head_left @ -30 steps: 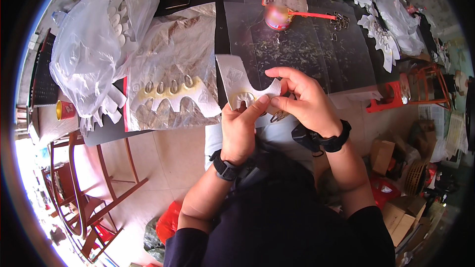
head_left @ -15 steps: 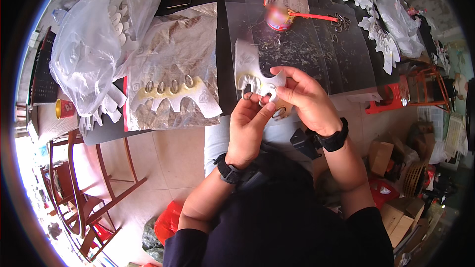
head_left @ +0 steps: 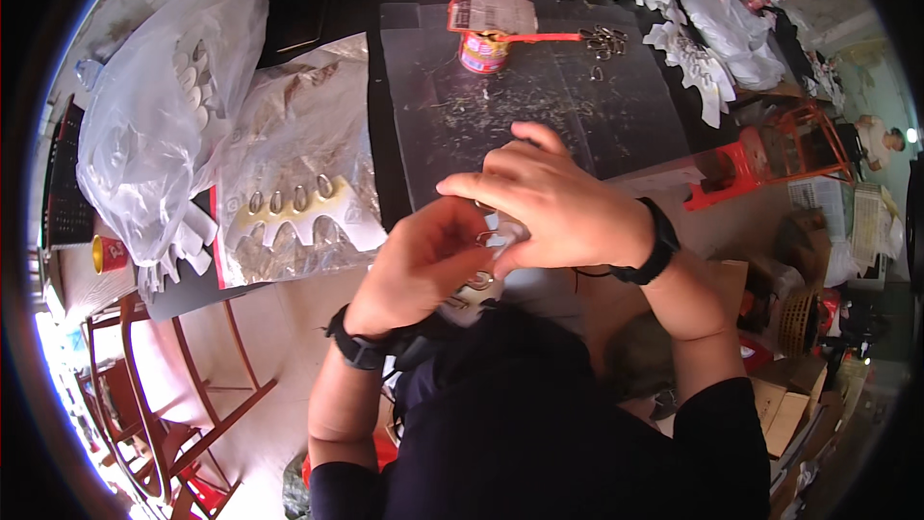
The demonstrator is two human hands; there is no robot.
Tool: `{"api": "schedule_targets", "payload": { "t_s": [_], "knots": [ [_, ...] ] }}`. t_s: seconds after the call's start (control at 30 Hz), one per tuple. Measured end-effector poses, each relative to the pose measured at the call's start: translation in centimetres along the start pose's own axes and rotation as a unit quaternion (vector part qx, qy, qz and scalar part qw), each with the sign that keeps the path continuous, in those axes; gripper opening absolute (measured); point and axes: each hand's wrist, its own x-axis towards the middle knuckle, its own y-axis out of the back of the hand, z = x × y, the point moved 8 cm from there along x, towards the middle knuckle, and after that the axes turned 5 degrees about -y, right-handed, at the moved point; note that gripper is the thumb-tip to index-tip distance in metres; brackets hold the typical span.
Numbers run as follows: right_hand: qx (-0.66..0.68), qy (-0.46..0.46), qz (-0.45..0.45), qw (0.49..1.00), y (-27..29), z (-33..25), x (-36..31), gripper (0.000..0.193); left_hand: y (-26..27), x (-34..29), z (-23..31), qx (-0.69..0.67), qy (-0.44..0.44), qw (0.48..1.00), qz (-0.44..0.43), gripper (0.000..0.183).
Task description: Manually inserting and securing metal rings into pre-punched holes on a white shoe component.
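left hand [head_left: 423, 265]: fingers curling in, pinching the lower part of a white card [head_left: 478, 291] from below; black wristband showing at the wrist.
right hand [head_left: 553, 207]: lying over the card from above, fingers pressing together on its top edge, thumb tucked under; black wristband on this wrist too.
card: sitting between both hands, close to the person's chest, just off the near table edge; mostly hidden by the fingers. Small metal rings [head_left: 481, 279] are showing on it; count not readable.
table [head_left: 385, 173]: dark top, running across the upper half of the view.
clear sheet [head_left: 539, 96]: lying flat on the table just beyond the hands, scratched and speckled.
can [head_left: 483, 51]: standing upright at the far edge of the sheet, with an orange stick [head_left: 544, 37] resting across its top.
flat bag [head_left: 294, 193]: lying left of the hands, holding a white scalloped card with oval metal pieces in a row.
big bag [head_left: 164, 120]: bulging clear plastic at far left, holding more white cards.
card pile [head_left: 693, 48]: lying far right on the table, well apart from the hands.
chair [head_left: 164, 395]: red frame, standing on the floor at lower left.
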Motion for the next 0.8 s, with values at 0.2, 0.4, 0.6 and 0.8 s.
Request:
{"api": "schedule_targets", "payload": {
  "t_s": [0.2,0.4,0.6,0.8],
  "knots": [
    [0.23,-0.147,-0.054,0.96,-1.3,3.0,-0.9,0.041,0.4,-0.4,0.1,-0.098,-0.007,0.99,-0.101,0.043],
    [0.523,-0.234,-0.004,0.82,-1.6,4.7,-2.6,0.033,1.7,-2.4,-1.7,-0.284,-0.032,0.939,-0.191,0.094],
    [0.724,-0.213,0.121,0.645,-4.3,4.6,-2.6,0.025,-0.2,-1.5,-1.9,-0.412,-0.238,0.873,-0.106,0.078],
    [0.592,-0.226,0.132,0.762,-4.8,4.3,-4.8,0.026,0.7,-0.4,-4.2,-0.341,-0.158,0.901,0.218,0.029]
  ]
}}
